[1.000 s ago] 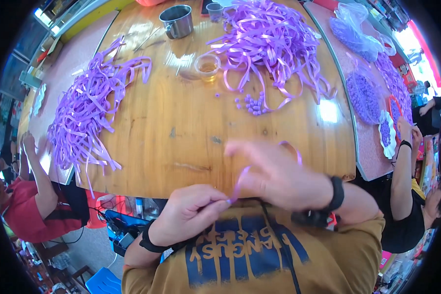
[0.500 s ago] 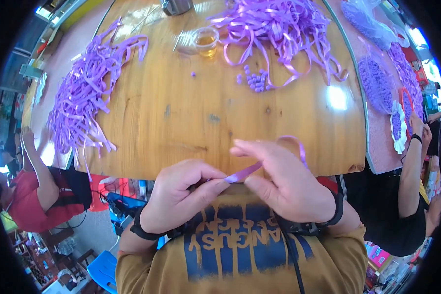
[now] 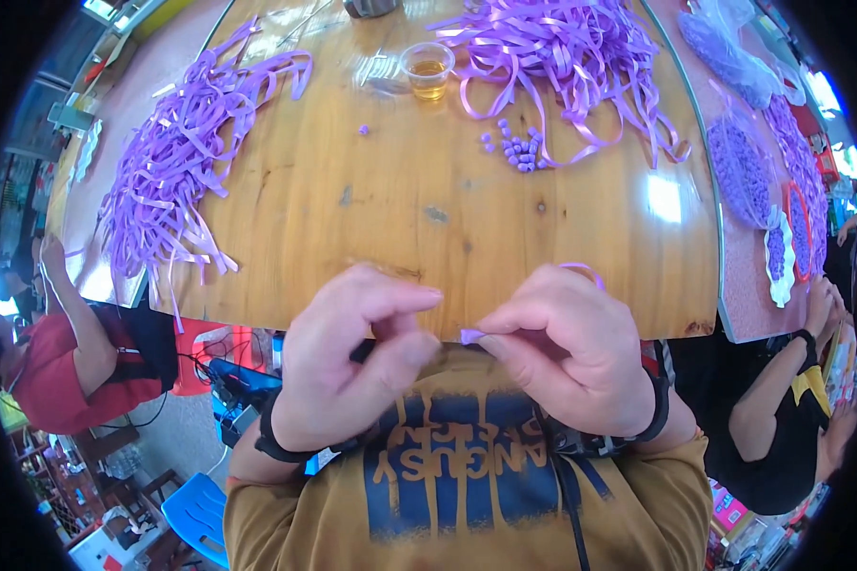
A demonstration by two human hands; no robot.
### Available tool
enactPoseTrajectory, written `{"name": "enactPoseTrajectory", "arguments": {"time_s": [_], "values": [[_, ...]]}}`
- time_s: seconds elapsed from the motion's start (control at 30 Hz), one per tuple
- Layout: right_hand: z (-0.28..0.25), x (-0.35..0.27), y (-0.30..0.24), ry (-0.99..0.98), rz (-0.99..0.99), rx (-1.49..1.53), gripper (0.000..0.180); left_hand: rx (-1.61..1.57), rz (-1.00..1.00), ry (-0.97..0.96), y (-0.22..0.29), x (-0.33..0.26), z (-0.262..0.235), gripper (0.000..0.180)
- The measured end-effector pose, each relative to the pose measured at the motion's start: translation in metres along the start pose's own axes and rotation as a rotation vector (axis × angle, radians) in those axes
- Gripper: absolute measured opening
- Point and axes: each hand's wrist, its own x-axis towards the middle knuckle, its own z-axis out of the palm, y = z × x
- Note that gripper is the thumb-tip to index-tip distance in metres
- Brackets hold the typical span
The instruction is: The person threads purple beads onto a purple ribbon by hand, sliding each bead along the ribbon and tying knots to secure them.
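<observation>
Beyond your part-open left hand (image 3: 333,357), a cup (image 3: 427,72) holds amber liquid (image 3: 428,88); your right hand (image 3: 581,352) pinches ribbon (image 3: 470,336) above your lettered shirt (image 3: 467,552).

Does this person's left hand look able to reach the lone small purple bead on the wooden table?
Probably yes, with a stretch: the left hand looks empty and open, and only flat wooden tabletop lies between it and the small purple bead; the clear plastic cup stands to the right.
</observation>
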Motion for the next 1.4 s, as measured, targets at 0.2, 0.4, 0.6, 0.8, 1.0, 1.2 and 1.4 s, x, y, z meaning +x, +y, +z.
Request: {"name": "enactPoseTrajectory", "arguments": {"time_s": [0.2, 0.4, 0.6, 0.8, 1.0, 1.2, 1.4], "values": [[0.004, -0.003, 0.002, -0.036, 0.051, 0.061, 0.010, 0.511, 0.667, -0.117, -0.008, 0.009, 0.000, 0.026], [0.006, -0.003, 0.006, -0.156, 0.110, 0.041, 0.008, -0.071, 0.074, -0.396, -0.007, 0.002, -0.014, 0.005], [0.019, 0.003, 0.006, -0.089, -0.045, 0.088, 0.008, 0.046, 0.194, -0.051, -0.008, 0.005, 0.002, 0.002], [0.017, 0.003, 0.013, -0.047, -0.054, -0.156, 0.013, 0.491, 0.316, -0.156, -0.007, 0.011, -0.001, 0.005], [0.005, 0.001, 0.023, 0.060, -0.068, 0.044, 0.018, 0.115, 0.116, -0.352, 0.000, 0.025, 0.009, 0.009], [0.017, -0.007, 0.029, 0.087, -0.078, 0.354, 0.014, -0.027, -0.099, -0.206, -0.004, 0.006, 0.012, 0.008], [0.011, -0.020, 0.032, 0.150, -0.267, 0.197, 0.017, -0.586, -0.396, -0.302, -0.008, 0.018, 0.022, 0.011]]}}
